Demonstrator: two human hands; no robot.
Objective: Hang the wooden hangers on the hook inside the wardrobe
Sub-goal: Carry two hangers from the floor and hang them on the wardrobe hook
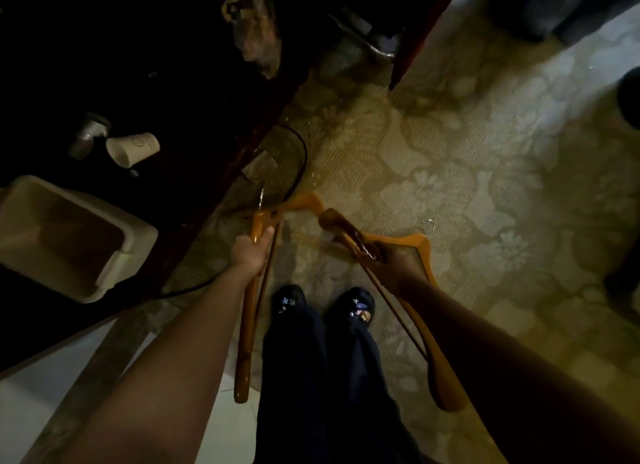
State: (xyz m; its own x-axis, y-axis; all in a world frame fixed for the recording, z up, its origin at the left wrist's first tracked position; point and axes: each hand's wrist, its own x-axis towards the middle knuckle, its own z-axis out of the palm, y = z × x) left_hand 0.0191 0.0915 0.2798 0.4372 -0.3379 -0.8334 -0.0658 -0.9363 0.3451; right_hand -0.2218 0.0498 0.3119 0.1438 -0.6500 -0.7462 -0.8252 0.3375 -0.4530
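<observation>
My left hand point(250, 252) grips an orange wooden hanger point(244, 328) near its neck; the hanger's arm runs down beside my left forearm and its metal hook points up toward the wardrobe edge. My right hand point(398, 259) holds a bundle of wooden hangers point(420, 243), with one long arm point(438, 373) running back under my right forearm and a metal hook point(429, 224) sticking out above. The wardrobe point(194, 124) is the dark open space at upper left. Its hanging hook is not in view.
Inside the wardrobe lie a beige plastic tub point(114, 252), a tipped white cup point(133, 148) and a metal piece point(88, 134). A black cable point(301, 158) loops over the patterned carpet point(467, 172). A dark red door edge point(415, 41) stands ahead. My feet point(325, 302) are below.
</observation>
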